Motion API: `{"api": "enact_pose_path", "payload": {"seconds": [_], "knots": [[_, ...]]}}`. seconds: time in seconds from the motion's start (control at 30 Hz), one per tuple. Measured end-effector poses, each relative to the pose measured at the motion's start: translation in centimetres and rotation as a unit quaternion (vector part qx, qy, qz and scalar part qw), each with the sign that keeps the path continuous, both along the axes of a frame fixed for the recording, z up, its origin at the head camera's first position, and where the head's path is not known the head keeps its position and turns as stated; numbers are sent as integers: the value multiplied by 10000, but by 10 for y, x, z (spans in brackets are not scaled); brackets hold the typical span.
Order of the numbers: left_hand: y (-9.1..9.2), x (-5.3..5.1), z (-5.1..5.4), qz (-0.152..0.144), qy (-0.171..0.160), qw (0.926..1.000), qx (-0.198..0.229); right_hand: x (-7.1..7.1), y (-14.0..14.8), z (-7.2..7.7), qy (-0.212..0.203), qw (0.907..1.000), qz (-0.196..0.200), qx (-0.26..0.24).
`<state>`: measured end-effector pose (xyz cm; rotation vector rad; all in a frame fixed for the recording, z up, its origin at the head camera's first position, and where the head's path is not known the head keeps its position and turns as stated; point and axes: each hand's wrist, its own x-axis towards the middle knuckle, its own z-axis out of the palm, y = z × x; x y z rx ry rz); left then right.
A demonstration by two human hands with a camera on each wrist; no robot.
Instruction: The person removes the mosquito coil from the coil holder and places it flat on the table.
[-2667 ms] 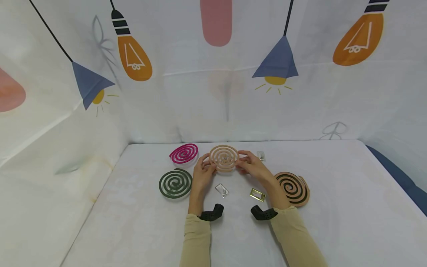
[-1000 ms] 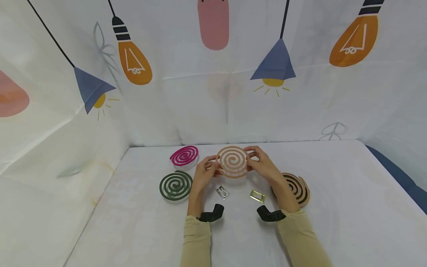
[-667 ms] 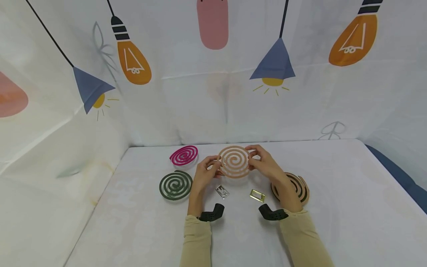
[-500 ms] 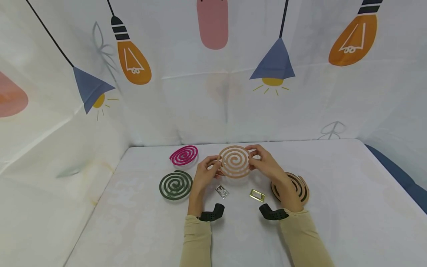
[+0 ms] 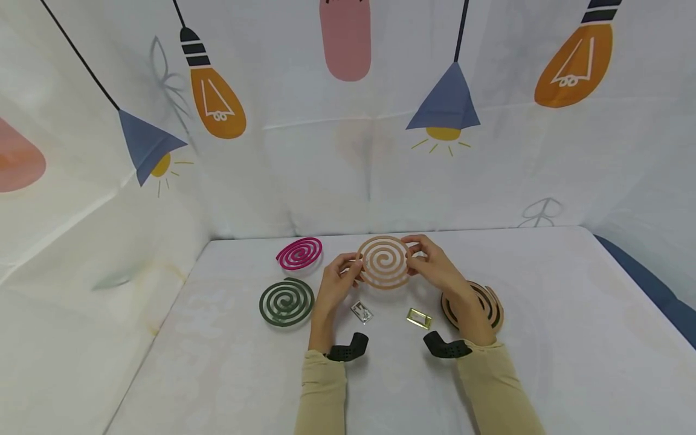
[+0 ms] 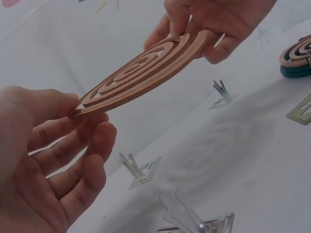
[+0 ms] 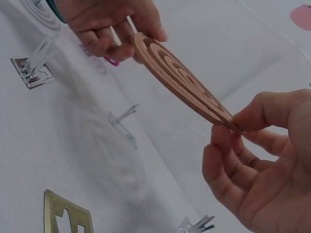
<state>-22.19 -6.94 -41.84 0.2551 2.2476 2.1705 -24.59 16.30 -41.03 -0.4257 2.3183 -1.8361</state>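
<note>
A tan mosquito coil (image 5: 383,262) is held up off the table between both hands, tilted toward the head camera. My left hand (image 5: 335,285) pinches its left edge, thumb above and fingertips below, as the left wrist view shows. At the opposite edge my right hand (image 5: 437,269) pinches it with thumb and fingers. Below the coil lie a silver metal coil stand (image 5: 361,312) and a gold one (image 5: 419,318). In the left wrist view, more silver stands with upright prongs appear, including one stand (image 6: 140,171) under the coil.
On the left of the white table (image 5: 217,362) lie a magenta coil (image 5: 299,253) and a green coil (image 5: 286,302). A tan and dark coil pair (image 5: 489,305) sits at right, partly behind the right forearm. A white printed curtain (image 5: 304,175) stands behind the table.
Over the earlier frames both hands have shifted the tan coil slightly right, and the right hand has moved outward. A stand behind that hand is now hidden in the head view. Lately almost nothing moves.
</note>
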Motion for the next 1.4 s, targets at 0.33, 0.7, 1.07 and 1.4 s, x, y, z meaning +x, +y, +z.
{"api": "enact_pose_path", "payload": {"seconds": [0.33,0.7,1.07,1.4], "knots": [[5,-9,-15,29,-48,9999,144,0,4,1,16,10000,31,14],[8,-13,-28,16,68,9999,77,1,8,2,36,9996,-22,268],[9,-12,-26,-178,86,9998,-4,2,12,5,61,9990,-112,432],[11,-12,-23,-316,-2,9994,-116,2,16,5,239,9984,-231,458]]}}
